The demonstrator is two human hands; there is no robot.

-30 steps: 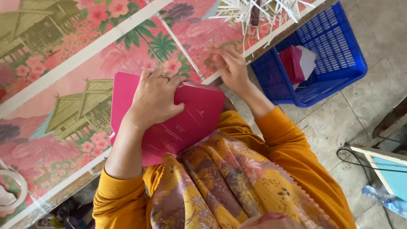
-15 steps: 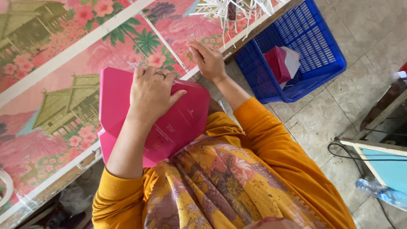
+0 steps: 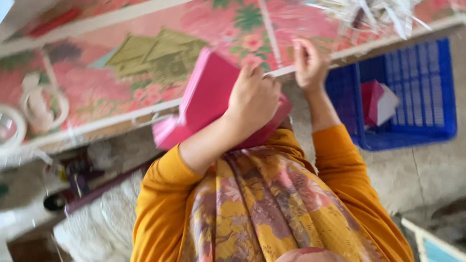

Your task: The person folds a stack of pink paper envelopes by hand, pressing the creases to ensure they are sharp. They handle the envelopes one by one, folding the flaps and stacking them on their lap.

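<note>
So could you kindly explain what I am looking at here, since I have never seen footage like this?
There is no machine: a camera worn on a person's head looks down at their own two bare hands. The left hand grips a stack of pink paper sheets against the edge of a table covered by a floral cloth. The right hand rests at that table's edge. A blue plastic crate on the floor holds more folded pieces, and rolls of tape lie on the cloth. The picture is motion-blurred.
</note>
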